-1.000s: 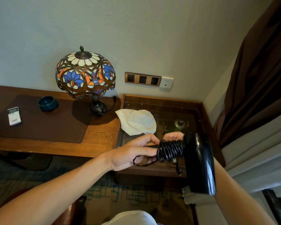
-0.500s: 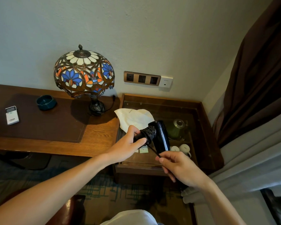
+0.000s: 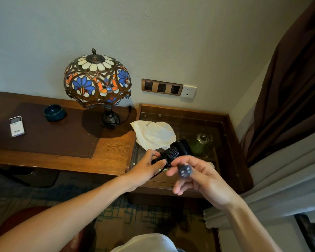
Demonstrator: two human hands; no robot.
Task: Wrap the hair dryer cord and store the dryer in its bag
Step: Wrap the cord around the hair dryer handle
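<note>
- Hair dryer (image 3: 180, 149): black, glossy body, held in the air over the glass-topped side cabinet (image 3: 224, 122), at about 1 o'clock from the left hand.
- Cord (image 3: 169, 155): wound in tight turns round the handle; only a short tail runs down to the plug.
- Change from 0.5 s ago: then the right hand was drawing the loose tail downward, below the dryer; now it has come up level with the handle and shows the plug (image 3: 184, 171), prongs toward the camera. From 1 s ago, the dryer has turned and sits further from the camera.
- Meaning, as a judgement: winding is all but done; the tail needs tucking or 1 last turn, then bagging.
- Left hand (image 3: 145, 171): closed round the handle end, thumb and fingers pinning the coils.
- Right hand (image 3: 204, 179): partly open, thumb and forefinger pinching the plug, the other fingers spread loose; somewhat blurred.
- Bag (image 3: 153, 135): pale, limp, lying flat on the cabinet's glass at 11 o'clock from the dryer, just behind it; mouth not visibly open.
- Stained-glass lamp (image 3: 96, 82) on the desk (image 3: 113, 151), further out at 10 o'clock.
</note>
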